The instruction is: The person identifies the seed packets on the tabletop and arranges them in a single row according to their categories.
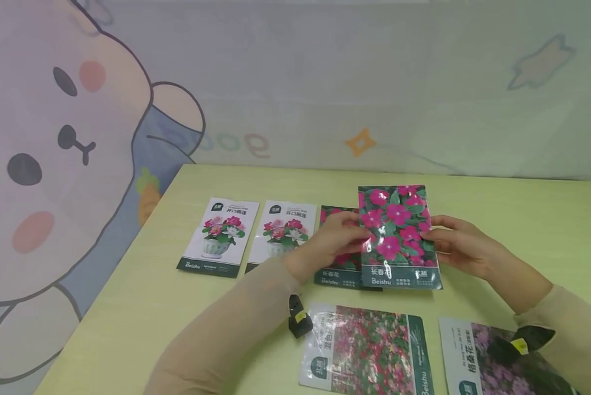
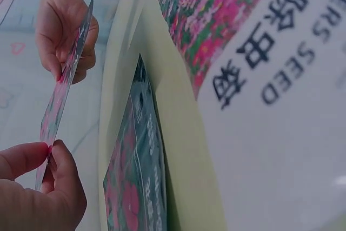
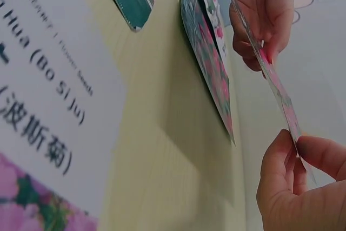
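A seed packet (image 1: pixel 398 241) with bright pink flowers and a dark green bottom band is held up off the table between both hands. My left hand (image 1: pixel 332 241) pinches its left edge, and my right hand (image 1: pixel 465 247) pinches the right edge. Both wrist views show the packet edge-on, with thumb and fingers on either side of it: the left hand (image 2: pixel 46 187) in the left wrist view, the right hand (image 3: pixel 303 182) in the right wrist view. Behind it, partly covered, a matching pink-flower packet (image 1: pixel 342 278) lies on the table.
Two white packets with potted flowers, one at the far left (image 1: pixel 218 236) and one beside it (image 1: pixel 281 225), lie left of the hands. Nearer the front are a mixed-flower packet (image 1: pixel 374 348) and a purple-flower packet (image 1: pixel 507 367), the latter under the right sleeve. A patterned curtain (image 1: pixel 300 82) hangs behind the table.
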Available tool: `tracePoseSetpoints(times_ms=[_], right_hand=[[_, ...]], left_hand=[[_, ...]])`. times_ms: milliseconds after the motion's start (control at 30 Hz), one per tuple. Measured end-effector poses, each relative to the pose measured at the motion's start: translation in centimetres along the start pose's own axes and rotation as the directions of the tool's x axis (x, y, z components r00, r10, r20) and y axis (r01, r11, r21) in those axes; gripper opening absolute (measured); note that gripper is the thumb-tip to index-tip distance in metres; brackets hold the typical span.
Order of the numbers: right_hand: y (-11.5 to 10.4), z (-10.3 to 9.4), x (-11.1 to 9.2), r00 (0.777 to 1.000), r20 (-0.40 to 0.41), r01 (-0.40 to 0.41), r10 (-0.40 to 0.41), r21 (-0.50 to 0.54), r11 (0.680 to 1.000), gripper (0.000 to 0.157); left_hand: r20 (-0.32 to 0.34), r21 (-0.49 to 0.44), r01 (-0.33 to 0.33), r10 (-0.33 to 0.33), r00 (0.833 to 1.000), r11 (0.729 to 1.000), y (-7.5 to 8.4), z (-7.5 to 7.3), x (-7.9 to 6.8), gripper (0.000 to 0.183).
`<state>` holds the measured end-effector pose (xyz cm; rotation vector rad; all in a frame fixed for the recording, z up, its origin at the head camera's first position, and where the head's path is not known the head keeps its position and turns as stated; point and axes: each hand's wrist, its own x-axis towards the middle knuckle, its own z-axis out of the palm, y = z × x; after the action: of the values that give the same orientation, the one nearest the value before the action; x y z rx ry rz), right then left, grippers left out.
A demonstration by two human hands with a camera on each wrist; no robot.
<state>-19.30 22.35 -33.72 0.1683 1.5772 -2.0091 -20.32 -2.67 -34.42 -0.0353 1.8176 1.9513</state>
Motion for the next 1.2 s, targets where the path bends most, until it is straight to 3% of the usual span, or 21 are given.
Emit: tracePoseSetpoints(times_ms=[433,833,1200], right_hand=[[0.1,-2.3,-0.4,1.0,-0.014,-0.01,0.01,0.02,1.0,0.012],[0.4,-3.9,-0.9,0.998,-0.053,-0.017,0.02,0.067,0.998,0.015],[0.6,-5.2,-1.0,0.997,-0.066,-0.036,0.038,0.032,0.999,0.022]], left_hand=[[-0.008,0.02,0.017,-0.017,1.0,1.0,-0.2,1.6,0.8,0.036],[-0.019,0.045,-0.015,0.016,1.0,0.999,-0.4,3.3,1.4,0.038],[-0.026,0.036,0.014,-0.013,1.0,0.999,-0.5,4.3,1.7,0.037]])
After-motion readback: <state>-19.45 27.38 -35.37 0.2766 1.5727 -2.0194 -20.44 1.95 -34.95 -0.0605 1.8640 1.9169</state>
